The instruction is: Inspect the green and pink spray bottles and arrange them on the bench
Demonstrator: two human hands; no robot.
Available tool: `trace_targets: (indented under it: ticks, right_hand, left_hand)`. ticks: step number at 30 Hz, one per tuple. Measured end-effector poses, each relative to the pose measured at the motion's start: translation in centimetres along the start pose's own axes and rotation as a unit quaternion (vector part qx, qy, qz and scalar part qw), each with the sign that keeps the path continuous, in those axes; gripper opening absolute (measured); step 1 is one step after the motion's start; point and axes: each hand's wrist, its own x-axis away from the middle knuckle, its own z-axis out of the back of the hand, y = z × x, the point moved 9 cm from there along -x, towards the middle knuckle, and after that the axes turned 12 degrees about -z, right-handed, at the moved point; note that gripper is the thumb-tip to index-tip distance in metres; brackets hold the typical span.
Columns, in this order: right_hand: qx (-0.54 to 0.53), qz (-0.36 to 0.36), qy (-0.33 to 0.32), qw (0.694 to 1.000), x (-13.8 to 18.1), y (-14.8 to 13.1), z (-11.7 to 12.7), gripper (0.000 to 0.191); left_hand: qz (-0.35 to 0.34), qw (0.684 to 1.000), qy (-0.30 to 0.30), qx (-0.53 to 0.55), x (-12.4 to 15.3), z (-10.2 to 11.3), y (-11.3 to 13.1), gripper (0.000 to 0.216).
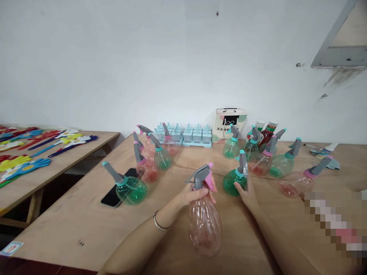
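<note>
Pink bottle in left hand; green against right.

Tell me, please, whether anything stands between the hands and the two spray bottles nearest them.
Nothing visible does: the left hand grips the pink-trimmed bottle at its neck, and the right hand directly holds the green bottle beside it.

Translucent pink spray bottle, green spray bottle farther right, both roughly upright
</note>
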Motion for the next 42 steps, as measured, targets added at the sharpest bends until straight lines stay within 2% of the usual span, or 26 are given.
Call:
trace_targets:
  ticks: [3,7,10,13,16,20,24,26,31,33,39,42]
  right_hand:
    - [0.000,0.009,-0.001,1.000,0.0,-0.1,-0.1,0.071]
    - [0.003,0.015,0.002,1.000,0.0,-0.3,-0.1,0.071]
    - [0.003,0.020,0.001,1.000,0.0,-0.4,-0.1,0.071]
    - [0.005,0.017,0.004,1.000,0.0,-0.7,0.0,0.071]
    - [0.006,0.009,0.005,1.000,0.1,-0.9,0.1,0.073]
    - [-0.002,0.007,-0.004,1.000,0.1,-0.9,0.0,0.075]
    - [-0.003,0.011,0.000,1.000,0.0,-0.6,0.0,0.073]
    - [-0.003,0.018,0.005,1.000,0.0,-0.6,0.0,0.070]
    - [-0.011,0.022,-0.009,1.000,0.3,-0.8,-0.4,0.068]
    - [-0.013,0.023,-0.010,1.000,0.4,-0.8,-0.6,0.069]
    - [-0.015,0.042,-0.044,0.998,1.2,-1.2,-2.0,0.068]
    - [-0.026,0.045,-0.058,0.997,1.8,-1.5,-2.5,0.067]
  left_hand:
    - [0.013,0.999,-0.016,-0.041,0.0,0.2,-0.2,0.048]
    - [0.007,0.996,0.019,-0.091,-0.1,1.1,0.2,0.054]
    - [-0.004,0.991,0.032,-0.132,-0.3,1.6,0.6,0.049]
    - [-0.026,0.971,0.087,-0.221,-0.7,3.9,1.1,0.045]
    - [-0.051,0.925,0.160,-0.341,-0.8,7.3,2.0,0.055]
    - [-0.082,0.865,0.202,-0.452,-0.7,10.8,3.0,0.063]
    - [-0.130,0.767,0.255,-0.574,0.4,12.9,3.4,0.077]
    - [-0.143,0.737,0.267,-0.604,1.0,13.4,2.6,0.088]
    - [-0.111,0.711,0.281,-0.635,1.3,15.8,-0.2,0.085]
    - [-0.096,0.689,0.292,-0.656,0.6,16.9,-0.7,0.085]
    - [0.009,0.579,0.336,-0.743,-2.4,20.6,-1.7,0.084]
    - [0.020,0.538,0.335,-0.773,-3.5,21.2,-1.8,0.083]
